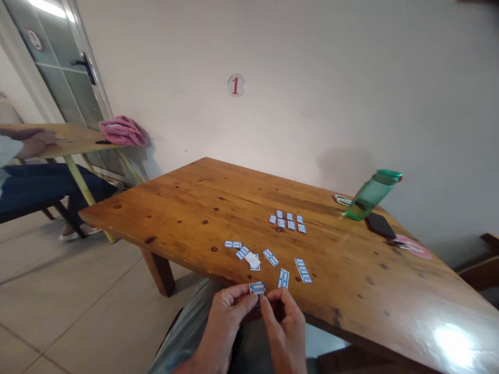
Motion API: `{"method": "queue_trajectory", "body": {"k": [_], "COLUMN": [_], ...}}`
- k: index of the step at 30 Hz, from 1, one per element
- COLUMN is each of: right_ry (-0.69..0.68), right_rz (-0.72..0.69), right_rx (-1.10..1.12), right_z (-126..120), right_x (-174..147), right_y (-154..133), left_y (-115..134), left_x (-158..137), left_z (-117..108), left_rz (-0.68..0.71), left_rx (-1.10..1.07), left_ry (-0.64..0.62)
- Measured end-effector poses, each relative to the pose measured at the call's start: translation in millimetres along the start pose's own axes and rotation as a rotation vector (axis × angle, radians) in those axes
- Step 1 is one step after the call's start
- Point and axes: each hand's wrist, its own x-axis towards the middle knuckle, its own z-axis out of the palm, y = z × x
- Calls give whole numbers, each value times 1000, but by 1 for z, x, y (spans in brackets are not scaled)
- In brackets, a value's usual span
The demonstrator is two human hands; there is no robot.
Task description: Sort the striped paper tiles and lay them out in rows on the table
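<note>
We pinch one small card [257, 287] between left hand [226, 317] and right hand [284, 322]; loose cards [268, 257] lie just beyond. Keep fingertips at edges.

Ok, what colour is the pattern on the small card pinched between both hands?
Blue stripes on white, seen on the card in the head view.

Both hands, left [224, 317] and right [286, 319], pinch a small blue-striped card [257, 288] at the wooden table [187, 208] edge.
</note>
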Motion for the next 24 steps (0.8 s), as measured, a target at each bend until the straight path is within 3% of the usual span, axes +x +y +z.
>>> {"method": "queue_trajectory", "body": {"k": [6, 11, 16, 24], "right_ry": [-53, -57, -187, -291], "right_rz": [-96, -331, -407, -480], "right_rx": [-40, -487, -946, -1125], "right_z": [-3, -6, 7, 15], "right_x": [7, 49, 71, 72], "right_y": [2, -1, -13, -25], "left_y": [0, 3, 4, -1], "left_x": [1, -3, -6, 0], "left_z": [-11, -21, -24, -31], "left_rz": [-23, -17, -21, -30], "left_rx": [6, 23, 33, 20], "left_ry": [82, 174, 180, 192]}}
